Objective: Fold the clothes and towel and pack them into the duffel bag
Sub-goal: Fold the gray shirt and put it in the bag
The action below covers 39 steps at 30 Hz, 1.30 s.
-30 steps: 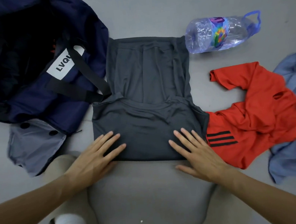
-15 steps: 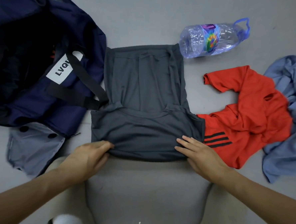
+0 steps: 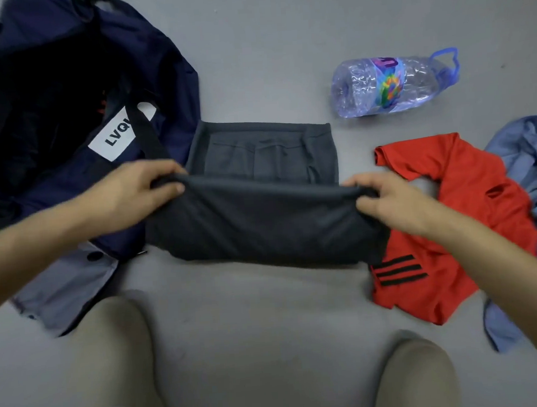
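A dark grey garment (image 3: 262,225) lies on the grey floor in front of me, its near half lifted and doubled over toward the far half. My left hand (image 3: 134,189) pinches the lifted edge at its left corner. My right hand (image 3: 386,199) pinches the same edge at the right corner. The navy duffel bag (image 3: 50,100) with a white LVQ label lies open at the upper left, its black strap next to my left hand. A red shirt (image 3: 451,233) with black stripes lies at the right, touching the grey garment.
A light blue garment (image 3: 529,168) is bunched at the far right. A grey-blue cloth (image 3: 65,288) with dark buttons sticks out under the bag. A clear plastic bottle (image 3: 392,84) lies on its side at the back. My knees (image 3: 113,354) are at the bottom.
Both hands went from lying flat on the grey garment to gripping its near edge, then lifted that edge up and away from me over the far half.
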Available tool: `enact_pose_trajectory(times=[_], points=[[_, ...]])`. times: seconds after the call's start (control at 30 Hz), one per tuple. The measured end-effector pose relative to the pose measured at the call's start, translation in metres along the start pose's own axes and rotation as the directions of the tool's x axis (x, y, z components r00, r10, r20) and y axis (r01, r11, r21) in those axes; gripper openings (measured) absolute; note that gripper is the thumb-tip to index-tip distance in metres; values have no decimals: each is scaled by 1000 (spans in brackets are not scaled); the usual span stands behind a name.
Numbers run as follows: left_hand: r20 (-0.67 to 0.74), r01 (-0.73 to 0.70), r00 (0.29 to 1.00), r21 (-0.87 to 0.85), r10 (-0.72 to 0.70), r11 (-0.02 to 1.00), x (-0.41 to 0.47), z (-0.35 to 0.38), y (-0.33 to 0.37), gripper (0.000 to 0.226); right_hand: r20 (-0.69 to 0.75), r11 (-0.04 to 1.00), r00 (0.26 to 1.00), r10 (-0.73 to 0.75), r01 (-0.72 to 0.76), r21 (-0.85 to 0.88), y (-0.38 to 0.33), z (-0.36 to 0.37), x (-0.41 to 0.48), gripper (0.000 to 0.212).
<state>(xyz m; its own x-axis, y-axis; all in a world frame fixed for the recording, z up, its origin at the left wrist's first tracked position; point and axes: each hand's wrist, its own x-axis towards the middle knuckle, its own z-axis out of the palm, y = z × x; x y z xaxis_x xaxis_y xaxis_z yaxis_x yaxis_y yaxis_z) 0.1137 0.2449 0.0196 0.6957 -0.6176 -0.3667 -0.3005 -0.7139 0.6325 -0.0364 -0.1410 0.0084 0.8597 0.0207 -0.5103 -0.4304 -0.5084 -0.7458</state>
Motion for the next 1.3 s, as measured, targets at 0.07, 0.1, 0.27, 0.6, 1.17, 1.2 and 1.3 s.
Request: enact_pose_trajectory(times=[0.07, 0.1, 0.27, 0.6, 1.17, 1.2, 1.3], points=[[-158, 9, 987, 47, -1, 999, 36, -8, -3, 12, -206, 999, 978, -24, 18, -32, -4, -13, 39, 32], [-259, 29, 966, 71, -10, 997, 51, -9, -4, 17, -322, 996, 946, -40, 13, -85, -4, -16, 56, 34], [-419, -20, 889, 368, 186, 930, 64, 29, 12, 36, -379, 807, 868, -320, 40, -589, 9, 24, 74, 54], [-2, -121, 988, 617, 155, 778, 12, 133, -18, 56, 51, 554, 995, -91, 93, -827, 33, 97, 15, 78], [-158, -108, 954, 608, 254, 786, 31, 131, 13, 57, 148, 602, 912, -383, 368, -709, 13, 106, 10, 61], [-151, -84, 966, 582, 208, 809, 26, 136, 12, 60, 162, 586, 917, -365, 362, -725, 13, 97, 22, 64], [9, -72, 997, 537, 79, 840, 25, 137, 5, 83, 206, 617, 944, -259, 326, -717, 14, 80, 47, 69]])
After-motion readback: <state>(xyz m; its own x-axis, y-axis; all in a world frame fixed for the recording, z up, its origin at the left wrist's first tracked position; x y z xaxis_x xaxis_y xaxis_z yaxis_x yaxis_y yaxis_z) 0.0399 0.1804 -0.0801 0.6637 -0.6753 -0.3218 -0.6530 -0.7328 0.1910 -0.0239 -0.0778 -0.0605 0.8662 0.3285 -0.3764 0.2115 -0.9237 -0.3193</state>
